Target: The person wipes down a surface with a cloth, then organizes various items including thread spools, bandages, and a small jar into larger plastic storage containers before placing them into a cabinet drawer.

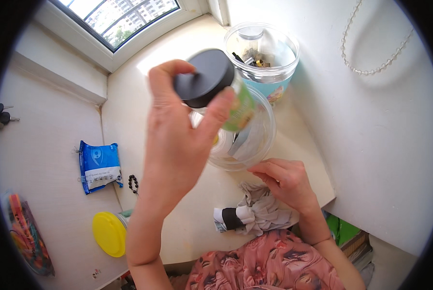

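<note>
My left hand [176, 137] grips a clear jar with a green label [240, 112] by its broad black lid [203, 78]. The jar is tilted and somewhat blurred, held above a round clear plastic tub [265, 141]. My right hand [287, 179] has its fingertips at the near rim of that tub. Inside the tub are what look like a roll of clear tape [223, 145] and some pale flat material, partly hidden by the jar and my left hand. Just below my right hand lies a crumpled grey cloth [265, 214], beside a rolled white bundle with a black band [231, 218].
Behind stands a larger clear tub with a blue wrap [280, 85], holding a small jar and loose pieces. A yellow-lidded jar [109, 233] lies at left. A blue packet [99, 166], bead bracelet [133, 183] and keys [5, 116] hang along the left wall; a bead string [368, 72] hangs right.
</note>
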